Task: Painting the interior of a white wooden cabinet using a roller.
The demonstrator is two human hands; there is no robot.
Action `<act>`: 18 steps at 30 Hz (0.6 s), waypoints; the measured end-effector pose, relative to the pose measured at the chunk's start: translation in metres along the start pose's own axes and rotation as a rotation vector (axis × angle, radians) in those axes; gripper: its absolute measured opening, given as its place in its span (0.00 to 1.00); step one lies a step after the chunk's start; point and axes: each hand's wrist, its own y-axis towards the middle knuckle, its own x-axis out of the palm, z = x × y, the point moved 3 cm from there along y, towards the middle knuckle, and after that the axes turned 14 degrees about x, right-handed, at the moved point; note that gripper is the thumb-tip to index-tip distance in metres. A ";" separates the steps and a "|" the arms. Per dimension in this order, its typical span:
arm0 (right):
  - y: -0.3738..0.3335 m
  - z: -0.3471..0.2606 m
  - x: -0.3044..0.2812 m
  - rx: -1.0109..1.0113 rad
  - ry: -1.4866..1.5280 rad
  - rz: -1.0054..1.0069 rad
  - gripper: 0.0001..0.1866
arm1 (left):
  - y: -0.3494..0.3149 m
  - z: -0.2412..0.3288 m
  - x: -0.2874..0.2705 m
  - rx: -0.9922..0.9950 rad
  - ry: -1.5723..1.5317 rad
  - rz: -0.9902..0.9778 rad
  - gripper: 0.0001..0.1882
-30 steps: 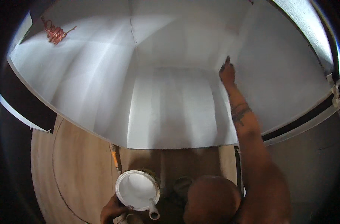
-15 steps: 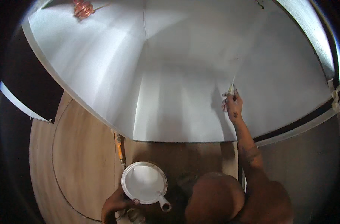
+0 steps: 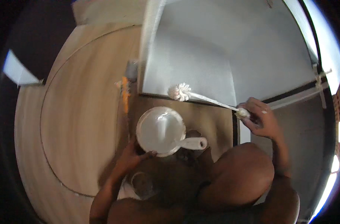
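Pale wood-toned surface (image 3: 80,112), left fingers (image 3: 150,154) clasping white bucket (image 3: 138,130), right fingers (image 3: 255,105) pinching white brush (image 3: 211,100)

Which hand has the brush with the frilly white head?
The right hand, gripping the brush; the left hand holds the white bucket instead.

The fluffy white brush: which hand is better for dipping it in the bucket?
Probably the right hand: it holds the brush, whose fluffy head is near the bucket's far side. The left hand holds the near rim.
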 end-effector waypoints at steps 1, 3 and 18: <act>0.000 -0.015 -0.019 -0.054 -0.112 0.002 0.19 | 0.003 -0.006 -0.004 0.059 0.096 0.001 0.54; -0.005 -0.041 -0.020 -0.133 -0.235 0.022 0.19 | 0.010 -0.021 -0.008 0.057 0.082 -0.007 0.54; 0.087 -0.099 0.098 -0.125 -0.406 -0.589 0.18 | 0.034 -0.009 -0.031 0.051 0.144 -0.163 0.55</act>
